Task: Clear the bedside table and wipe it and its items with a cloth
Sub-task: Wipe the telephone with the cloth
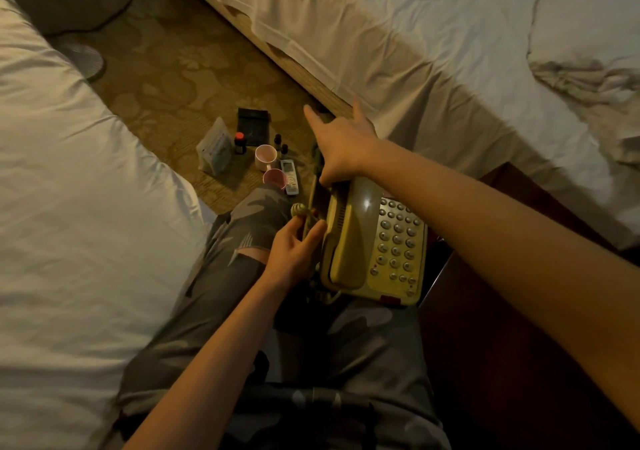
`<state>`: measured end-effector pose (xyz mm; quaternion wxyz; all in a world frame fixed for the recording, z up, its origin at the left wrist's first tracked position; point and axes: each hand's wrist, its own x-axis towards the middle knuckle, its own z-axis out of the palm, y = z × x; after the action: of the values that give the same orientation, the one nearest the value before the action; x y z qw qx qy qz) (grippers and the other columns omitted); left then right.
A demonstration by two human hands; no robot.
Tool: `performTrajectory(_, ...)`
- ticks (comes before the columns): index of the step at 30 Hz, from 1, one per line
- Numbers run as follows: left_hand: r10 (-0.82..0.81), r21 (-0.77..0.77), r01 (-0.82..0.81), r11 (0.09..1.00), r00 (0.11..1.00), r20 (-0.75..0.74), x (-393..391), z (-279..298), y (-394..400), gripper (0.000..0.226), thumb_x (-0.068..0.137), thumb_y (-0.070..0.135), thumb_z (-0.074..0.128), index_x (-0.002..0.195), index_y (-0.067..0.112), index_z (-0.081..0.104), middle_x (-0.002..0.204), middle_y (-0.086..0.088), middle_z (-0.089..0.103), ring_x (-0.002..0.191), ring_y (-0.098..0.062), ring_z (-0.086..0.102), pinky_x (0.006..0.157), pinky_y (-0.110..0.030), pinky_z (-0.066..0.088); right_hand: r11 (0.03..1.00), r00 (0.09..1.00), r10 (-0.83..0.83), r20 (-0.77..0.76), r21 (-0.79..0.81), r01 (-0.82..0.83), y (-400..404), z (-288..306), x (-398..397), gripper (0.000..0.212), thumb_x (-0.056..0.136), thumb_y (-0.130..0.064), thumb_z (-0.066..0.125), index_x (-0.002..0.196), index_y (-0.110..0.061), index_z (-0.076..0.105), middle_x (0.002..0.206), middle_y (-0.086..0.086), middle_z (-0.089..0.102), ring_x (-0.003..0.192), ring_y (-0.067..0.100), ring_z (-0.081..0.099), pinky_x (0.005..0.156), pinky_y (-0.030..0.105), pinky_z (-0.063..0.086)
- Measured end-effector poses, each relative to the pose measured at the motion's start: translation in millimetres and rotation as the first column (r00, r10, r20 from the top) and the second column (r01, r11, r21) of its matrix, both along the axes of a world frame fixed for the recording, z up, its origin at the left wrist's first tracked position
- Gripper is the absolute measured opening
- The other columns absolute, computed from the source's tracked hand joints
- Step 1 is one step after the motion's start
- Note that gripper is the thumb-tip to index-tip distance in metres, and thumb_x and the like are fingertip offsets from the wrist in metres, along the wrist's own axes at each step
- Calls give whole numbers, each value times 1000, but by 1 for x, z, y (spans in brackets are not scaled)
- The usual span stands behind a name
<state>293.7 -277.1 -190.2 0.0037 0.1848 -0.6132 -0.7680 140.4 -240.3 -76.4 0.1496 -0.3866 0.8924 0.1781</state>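
Observation:
A beige push-button telephone (375, 242) lies across my lap, its right side against the dark wooden bedside table (502, 328). My left hand (294, 252) is at the phone's left edge, fingers curled round the coiled phone cord (300, 211). My right hand (341, 145) is at the phone's far end, thumb touching the handset's top and two fingers stretched out straight. A dark green thing (317, 157), maybe cloth, shows beside that hand; I cannot tell if it is held.
On the carpet ahead stand two pink-lined cups (266, 157) (275, 178), a remote (290, 177), a red-capped bottle (239, 142), two small dark bottles (277, 138), a black case (252, 126) and a clear bag (216, 150). White beds flank me left (69, 190) and right (467, 51).

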Motion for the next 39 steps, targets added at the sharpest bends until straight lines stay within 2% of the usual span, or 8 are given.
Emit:
performTrajectory(6,-7,-34,7,999,1000,6,4,-1,2,9,96,20,50,91,23,57,79,4,62,65,3,60,66,-19,50,999,959,-51,279,33,43,3,-1,3,99,83,-26,59,150,-11,-13,105,5,60,130,28,41,113,55,-14)
performTrajectory(16,52,36,-54,998,997,60,6,-1,9,41,105,11,20,87,24,54,85,4,59,65,10,62,61,-7,46,999,969,43,245,3,-45,15,-14,64,83,88,-31,47,150,-7,-3,72,-3,52,120,31,50,107,63,-19)
performTrajectory(20,66,95,-73,993,995,75,9,-4,11,42,105,14,18,100,12,59,95,-11,65,89,-19,66,67,-12,49,999,960,-10,281,-29,18,19,-14,63,66,87,-24,47,143,-2,20,67,-3,48,113,29,53,106,64,-19)
performTrajectory(22,69,85,-75,994,995,75,8,-4,11,50,105,20,17,110,-8,59,93,-32,62,74,-25,65,57,-9,45,998,939,-53,340,-23,64,20,-13,56,55,86,-19,50,134,-1,31,70,-3,48,113,27,51,108,62,-18)
performTrajectory(26,78,84,-82,993,995,58,9,-1,11,56,104,24,17,115,-16,54,52,-18,49,44,-16,55,44,-8,37,993,895,-113,431,17,117,19,-15,40,48,86,-20,55,128,-4,38,76,-7,45,117,24,48,111,58,-17)
performTrajectory(29,60,72,-64,995,997,56,3,-5,9,51,104,27,18,111,-1,59,73,0,61,59,0,59,58,-14,45,995,908,-95,409,23,94,13,-14,32,53,86,-27,58,130,-4,39,76,-10,40,121,24,46,110,60,-16)
performTrajectory(34,39,40,-43,998,995,93,2,-7,7,39,103,33,24,94,20,60,90,-3,64,87,-18,60,86,-40,47,993,979,-78,186,-71,93,10,-7,11,64,90,-36,55,141,-8,30,68,-9,43,113,26,55,110,62,-13)
performTrajectory(39,57,53,-61,997,996,75,5,-13,9,42,103,35,26,104,10,60,98,-10,62,93,-25,57,88,-44,43,991,964,-109,244,-54,126,5,-13,15,70,90,-25,52,148,-8,17,69,-8,44,115,27,53,108,66,-13)
